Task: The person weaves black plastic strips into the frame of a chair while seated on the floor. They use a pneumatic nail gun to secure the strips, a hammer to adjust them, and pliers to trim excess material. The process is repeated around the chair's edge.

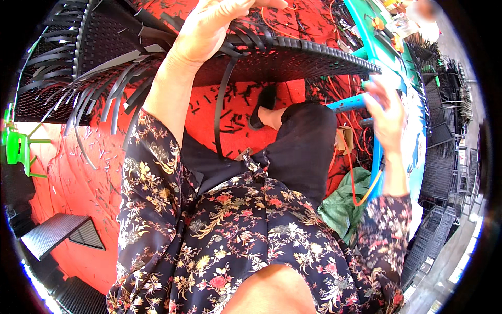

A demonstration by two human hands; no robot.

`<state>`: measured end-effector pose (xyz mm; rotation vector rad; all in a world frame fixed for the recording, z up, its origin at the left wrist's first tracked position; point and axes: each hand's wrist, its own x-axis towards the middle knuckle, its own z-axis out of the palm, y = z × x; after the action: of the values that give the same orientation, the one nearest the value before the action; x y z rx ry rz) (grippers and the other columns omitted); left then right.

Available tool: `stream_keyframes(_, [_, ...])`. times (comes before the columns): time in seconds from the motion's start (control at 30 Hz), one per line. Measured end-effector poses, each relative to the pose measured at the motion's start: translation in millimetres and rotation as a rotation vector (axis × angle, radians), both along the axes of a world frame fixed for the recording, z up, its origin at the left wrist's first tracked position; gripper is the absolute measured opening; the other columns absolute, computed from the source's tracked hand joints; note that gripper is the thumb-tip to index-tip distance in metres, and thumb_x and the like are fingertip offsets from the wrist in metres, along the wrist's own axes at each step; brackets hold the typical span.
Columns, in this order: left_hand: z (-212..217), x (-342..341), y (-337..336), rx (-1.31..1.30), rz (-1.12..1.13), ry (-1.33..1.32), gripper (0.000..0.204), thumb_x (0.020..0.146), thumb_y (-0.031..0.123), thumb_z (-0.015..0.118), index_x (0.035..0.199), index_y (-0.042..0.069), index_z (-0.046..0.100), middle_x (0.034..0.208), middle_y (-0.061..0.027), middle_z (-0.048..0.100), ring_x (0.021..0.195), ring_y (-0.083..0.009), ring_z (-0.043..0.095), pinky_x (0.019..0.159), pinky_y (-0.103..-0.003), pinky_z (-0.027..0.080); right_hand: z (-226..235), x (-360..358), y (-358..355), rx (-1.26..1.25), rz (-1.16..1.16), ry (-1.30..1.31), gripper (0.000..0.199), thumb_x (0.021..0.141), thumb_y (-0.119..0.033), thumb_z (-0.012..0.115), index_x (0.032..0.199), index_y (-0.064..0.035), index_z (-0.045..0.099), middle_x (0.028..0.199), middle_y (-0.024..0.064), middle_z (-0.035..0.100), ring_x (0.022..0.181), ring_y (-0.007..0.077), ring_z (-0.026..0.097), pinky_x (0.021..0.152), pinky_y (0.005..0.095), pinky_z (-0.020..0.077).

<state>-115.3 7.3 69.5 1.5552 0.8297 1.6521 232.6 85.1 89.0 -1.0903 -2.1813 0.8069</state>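
A large black woven plastic-rattan panel (293, 57), its edge fringed with loose black strips, fills the upper part of the frame from the upper left to right of centre. The left hand (209, 26) lies on top of it at the upper centre, fingers spread and curled over the weave among the strip ends; whether they pinch a strip cannot be told. One long loose black strip (219, 104) hangs from the panel below that hand, down toward the lap. The right hand (384, 112), blurred, is at the right of the frame, well apart from the left, with its fingers closed around a blue tube-shaped tool handle (348, 103) that points left toward the panel's right corner. Both sleeves are dark with a floral print. Beneath lies a red floor mat (68, 172) littered with short black offcuts. A green crumpled bag (342, 204) sits at the lower right, a bright green plastic stool (18, 149) at the far left edge, and a small grey woven panel (57, 233) at the lower left.
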Motion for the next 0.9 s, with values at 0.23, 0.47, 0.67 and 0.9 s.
stream_keyframes(0.23, [10, 14, 0, -0.005, 0.047, -0.058, 0.056, 0.091, 0.032, 0.058, 0.134, -0.003, 0.045, 0.129, -0.0114, 0.054, 0.114, -0.0172, 0.051, 0.094, -0.029, 0.037, 12, -175, -6, 0.371, 0.323, -0.032, 0.022, 0.077, -0.006, 0.064, 0.098, -0.0004, 0.059, 0.086, 0.0126, 0.065, 0.077, 0.0284, 0.064, 0.068, 0.0366, 0.0506])
stream_keyframes(0.47, [9, 25, 12, 0.068, 0.463, 0.053, 0.051, 0.083, 0.01, 0.065, 0.129, -0.001, 0.045, 0.122, -0.0127, 0.055, 0.111, -0.0238, 0.053, 0.091, -0.033, 0.041, -15, -154, 11, -0.107, 0.4, 0.421, 0.031, 0.081, -0.004, 0.069, 0.111, -0.0006, 0.062, 0.093, 0.0039, 0.067, 0.086, 0.0085, 0.062, 0.079, 0.023, 0.0478])
stream_keyframes(0.67, [4, 28, 4, 0.191, 0.569, 1.041, 0.02, 0.076, 0.008, 0.06, 0.094, 0.006, 0.067, 0.075, -0.0136, 0.063, 0.071, -0.0309, 0.063, 0.063, -0.04, 0.051, -13, -155, 14, -0.072, 0.363, 0.465, 0.015, 0.085, -0.008, 0.068, 0.098, -0.0002, 0.068, 0.081, -0.0007, 0.065, 0.078, 0.0065, 0.059, 0.075, 0.021, 0.0456])
stream_keyframes(0.9, [6, 34, -5, -0.04, 0.57, 1.106, 0.016, 0.078, 0.014, 0.064, 0.092, 0.007, 0.065, 0.078, -0.014, 0.065, 0.075, -0.0343, 0.064, 0.069, -0.043, 0.051, -7, -152, -14, 0.051, 0.285, 0.457, 0.018, 0.092, -0.018, 0.062, 0.091, -0.0018, 0.071, 0.07, -0.0035, 0.058, 0.065, 0.0039, 0.047, 0.061, 0.0198, 0.0372])
